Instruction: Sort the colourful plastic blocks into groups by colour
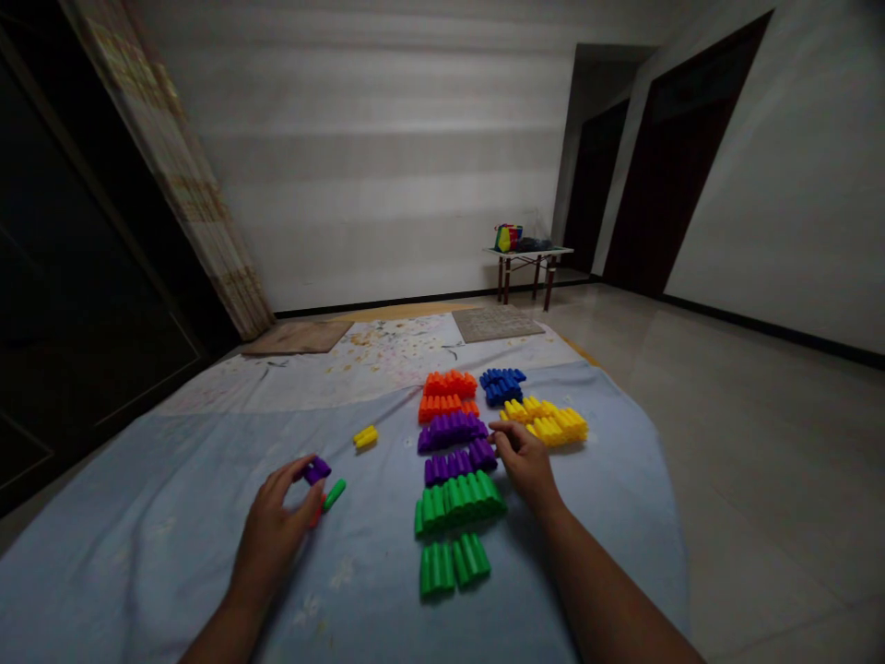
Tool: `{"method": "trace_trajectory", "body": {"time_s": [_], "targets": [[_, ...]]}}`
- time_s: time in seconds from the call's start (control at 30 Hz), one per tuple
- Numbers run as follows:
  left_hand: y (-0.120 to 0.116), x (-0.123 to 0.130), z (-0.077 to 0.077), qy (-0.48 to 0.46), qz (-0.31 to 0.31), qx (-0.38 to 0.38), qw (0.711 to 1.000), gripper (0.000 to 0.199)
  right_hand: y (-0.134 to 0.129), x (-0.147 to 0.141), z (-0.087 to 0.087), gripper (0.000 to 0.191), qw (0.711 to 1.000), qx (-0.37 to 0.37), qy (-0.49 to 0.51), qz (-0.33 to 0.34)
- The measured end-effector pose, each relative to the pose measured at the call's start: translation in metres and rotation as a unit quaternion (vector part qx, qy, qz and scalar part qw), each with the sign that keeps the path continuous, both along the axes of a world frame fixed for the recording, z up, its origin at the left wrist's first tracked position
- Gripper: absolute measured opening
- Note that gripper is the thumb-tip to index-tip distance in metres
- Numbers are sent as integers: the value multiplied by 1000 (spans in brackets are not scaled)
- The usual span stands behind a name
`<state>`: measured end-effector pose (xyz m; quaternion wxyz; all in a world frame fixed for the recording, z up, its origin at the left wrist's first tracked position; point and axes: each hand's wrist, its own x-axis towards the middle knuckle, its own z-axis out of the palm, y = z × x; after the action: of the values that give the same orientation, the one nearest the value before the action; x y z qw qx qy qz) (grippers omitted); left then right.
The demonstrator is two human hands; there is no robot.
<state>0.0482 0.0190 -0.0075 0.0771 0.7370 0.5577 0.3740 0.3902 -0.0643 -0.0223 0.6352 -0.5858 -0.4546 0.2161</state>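
Between the thumb and fingers of my left hand (277, 521) are short purple plastic sticks (317, 470). Beside that thumb lie a green stick (335, 494) and a partly covered red one (317, 513). My right hand (526, 466) is at the right end of the purple rows (453, 432), thumb and index finger drawn close together; whatever may be between them is hidden. Orange rows (449, 385) sit beyond the purple ones, and green rows (460, 503) sit nearer me. Yellow sticks (557, 424) and blue sticks (503, 385) form groups on the right.
A few yellow sticks (365, 437) lie apart on the blue floral sheet (359, 590). Two flat mats (300, 337) rest at the far end. Beyond, a small table (529, 251) bears a colourful bag (508, 238). Tiled floor (761, 480) runs along the right.
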Motion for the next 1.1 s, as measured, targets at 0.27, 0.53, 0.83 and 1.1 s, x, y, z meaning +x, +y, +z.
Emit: {"method": "trace_trajectory", "body": {"time_s": [0.27,0.53,0.83,1.1], "targets": [[15,126,24,-31,-214,-52,975,47,0,0,0,25,1000,-3,10,4],[43,178,20,-27,-275,-100,956,49,2,1,-2,25,1000,-3,25,1],[46,181,25,-57,-300,-137,942,53,1,0,-2,26,1000,-4,23,9],[44,117,28,-150,-171,-129,965,50,1,0,-3,28,1000,1,19,1]]}}
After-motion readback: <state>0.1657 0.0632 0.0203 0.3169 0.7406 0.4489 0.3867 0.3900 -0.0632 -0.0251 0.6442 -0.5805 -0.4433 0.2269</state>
